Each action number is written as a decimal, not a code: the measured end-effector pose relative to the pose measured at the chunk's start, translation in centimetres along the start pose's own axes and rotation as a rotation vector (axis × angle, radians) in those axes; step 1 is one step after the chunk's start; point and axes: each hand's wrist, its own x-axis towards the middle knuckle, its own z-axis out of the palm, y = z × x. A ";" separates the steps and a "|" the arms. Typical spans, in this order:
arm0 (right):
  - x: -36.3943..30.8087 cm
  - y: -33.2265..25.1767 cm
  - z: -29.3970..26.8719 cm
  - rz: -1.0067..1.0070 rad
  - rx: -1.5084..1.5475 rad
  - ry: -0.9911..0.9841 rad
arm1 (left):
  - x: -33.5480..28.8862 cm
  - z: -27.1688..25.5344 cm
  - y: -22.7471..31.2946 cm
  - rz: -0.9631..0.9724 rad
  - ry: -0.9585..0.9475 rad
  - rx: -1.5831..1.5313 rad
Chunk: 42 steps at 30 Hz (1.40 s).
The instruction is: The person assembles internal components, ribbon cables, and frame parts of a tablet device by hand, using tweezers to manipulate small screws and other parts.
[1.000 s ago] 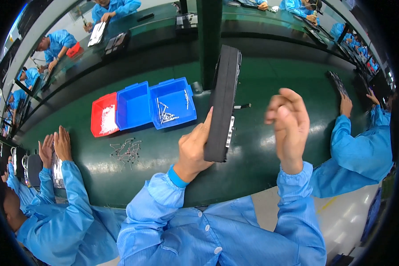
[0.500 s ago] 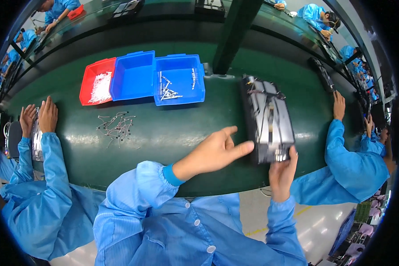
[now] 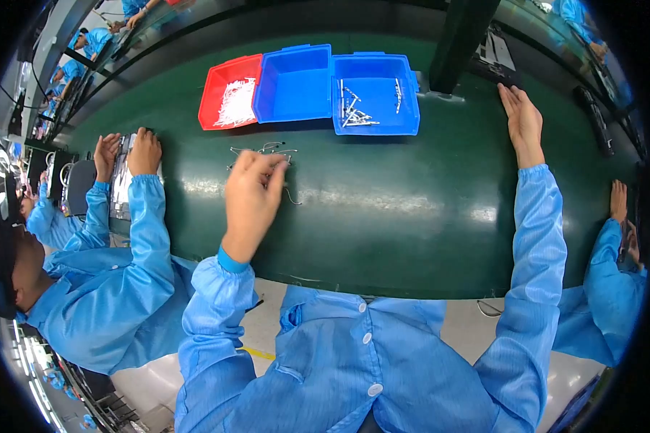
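Note:
My left hand (image 3: 253, 195) hangs over a pile of thin cables (image 3: 274, 146) with small dark ends, its fingers curled and the thumb close to the index finger. Whatever is between those fingertips is too small to make out. My right hand (image 3: 523, 126) reaches to the far right, fingers stretched out flat. Its fingertips are at the near end of a black-framed device with silver panels (image 3: 495, 54), which lies beside the green post and is partly hidden by it.
Behind the cables stand a red bin (image 3: 208, 97) with small white pieces, a blue bin (image 3: 296, 79), and another blue bin (image 3: 404, 123) with some thin white and dark pieces. A green post (image 3: 455, 54) rises at the back. Co-workers in blue sit on both sides.
The device has moved from in front of me to the far right beside the post, and my right hand no longer grips it. My left hand has moved left to the cables.

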 end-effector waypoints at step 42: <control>-22.9 -1.2 9.7 0.455 -0.262 -0.630 | 1.3 8.4 11.3 -0.382 -0.251 -1.262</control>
